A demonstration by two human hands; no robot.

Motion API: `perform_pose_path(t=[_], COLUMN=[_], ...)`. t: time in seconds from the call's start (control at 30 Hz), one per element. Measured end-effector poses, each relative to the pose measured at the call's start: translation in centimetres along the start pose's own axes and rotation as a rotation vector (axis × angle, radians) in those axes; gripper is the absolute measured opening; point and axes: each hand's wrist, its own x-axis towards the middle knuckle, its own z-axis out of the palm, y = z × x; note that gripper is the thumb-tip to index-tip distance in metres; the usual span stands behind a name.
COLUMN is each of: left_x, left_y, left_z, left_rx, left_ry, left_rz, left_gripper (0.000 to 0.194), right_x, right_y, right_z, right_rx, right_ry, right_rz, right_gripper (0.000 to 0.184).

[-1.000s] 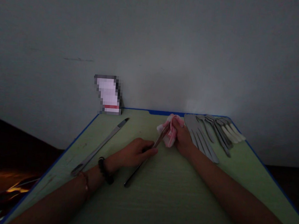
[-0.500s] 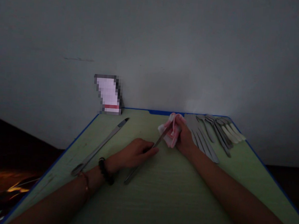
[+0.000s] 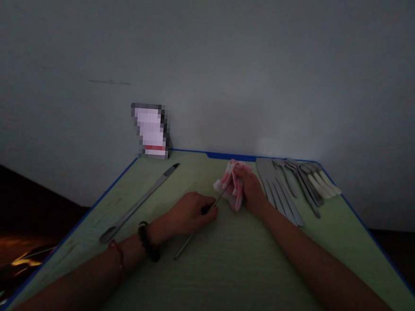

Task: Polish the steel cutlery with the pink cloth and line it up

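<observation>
My left hand (image 3: 196, 214) is closed around the middle of a slim metal knife (image 3: 184, 248), whose lower end slants down towards me. The knife's upper end goes into a pink and white cloth (image 3: 228, 188). My right hand (image 3: 250, 187) pinches this cloth around the metal, so that end of the knife is hidden. On the table left of my hands lies a long metal utensil (image 3: 140, 203), with a spoon-like bowl at the near end and a dark pointed tip at the far end.
At the right, several table knives (image 3: 284, 203), dark metal spoons or forks (image 3: 306, 191) and white-handled cutlery (image 3: 321, 180) lie in a row on the green table (image 3: 220, 279) with a blue edge. A blurred-out upright phone-like screen (image 3: 152, 130) leans against the wall (image 3: 234, 72).
My right hand and the cloth have shifted slightly left and down along the knife. The knife has turned and now shows a narrower side. My left hand stays almost in place.
</observation>
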Motion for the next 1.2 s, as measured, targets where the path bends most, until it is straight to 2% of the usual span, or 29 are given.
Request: perform_pose_path(t=[0.07,0.2,0.3,0.57,0.73,1.07,1.2], left_x=[0.00,0.05,0.09,0.08,0.02,-0.03,0.03], left_y=[0.17,0.20,0.01,0.09,0.21,0.11,0.08], left_z=[-0.03,-0.04,0.13,0.20,0.10,0.02,-0.09], left_rx=[0.005,0.001,0.014,0.001,-0.028,-0.046,-0.064], left_ry=[0.006,-0.006,0.009,0.023,0.030,0.014,0.013], left_rz=[-0.014,-0.010,0.002,-0.006,-0.022,-0.017,-0.018], left_gripper=[0.032,0.034,0.034,0.035,0.034,0.028,0.030], right_x=[0.06,0.26,0.34,0.28,0.20,-0.37,-0.52], right_y=[0.13,0.30,0.32,0.45,0.38,-0.10,-0.31], right_z=[-0.02,0.13,0.24,-0.12,-0.01,0.00,0.06], right_rx=[-0.018,0.034,0.059,-0.122,-0.153,-0.258,-0.337], right_ry=[-0.014,0.055,0.041,-0.016,-0.044,0.008,-0.028], right_rz=[-0.012,-0.053,-0.073,-0.106,-0.081,-0.054,-0.059], right_gripper=[0.030,0.032,0.033,0.039,0.043,0.039,0.041])
